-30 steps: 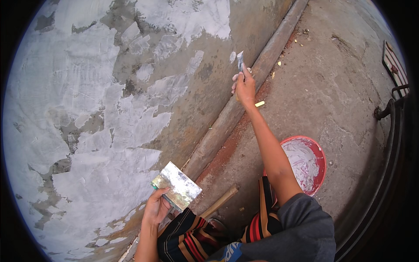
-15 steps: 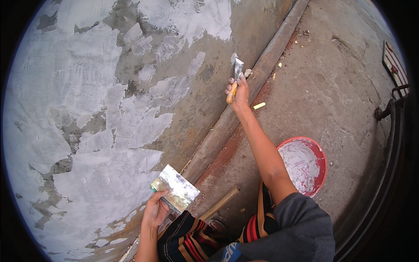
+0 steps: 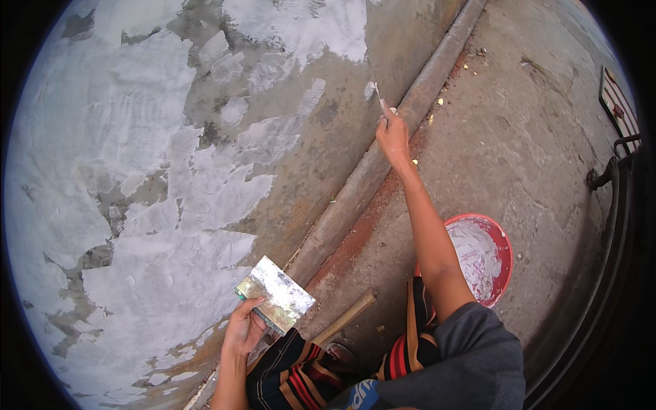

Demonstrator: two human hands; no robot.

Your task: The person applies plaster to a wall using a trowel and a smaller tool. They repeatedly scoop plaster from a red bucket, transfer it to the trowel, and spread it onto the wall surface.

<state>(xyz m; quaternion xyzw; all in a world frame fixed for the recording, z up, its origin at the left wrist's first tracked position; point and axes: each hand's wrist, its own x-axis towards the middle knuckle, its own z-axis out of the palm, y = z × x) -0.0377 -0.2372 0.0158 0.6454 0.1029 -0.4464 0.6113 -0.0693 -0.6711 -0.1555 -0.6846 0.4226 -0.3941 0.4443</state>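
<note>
My right hand (image 3: pixel 393 139) is stretched out to the foot of the wall, closed around a putty knife (image 3: pixel 379 96). Its narrow blade shows edge-on beside a small white smear (image 3: pixel 370 90) on the bare grey wall; whether it touches cannot be made out. My fingers hide the handle. Low on the left, my left hand (image 3: pixel 244 329) grips a wide metal scraper (image 3: pixel 280 290), a shiny, stained rectangular plate with a greenish edge. Patchy white putty (image 3: pixel 130 116) coats much of the wall. A red tub (image 3: pixel 506 239) holds whitish putty (image 3: pixel 478 256), partly behind my right arm.
A long rounded ledge (image 3: pixel 355 191) runs along the wall's foot. On the concrete floor (image 3: pixel 519 150) lie small pale crumbs and, by my legs, a wooden stick (image 3: pixel 348 316). A dark metal rail (image 3: pixel 618 232) and a barred panel (image 3: pixel 618 109) stand at the right.
My right hand has shifted slightly right and turned over, so the knife's blade now shows edge-on and its wooden handle is hidden. My left hand and the scraper have hardly moved.
</note>
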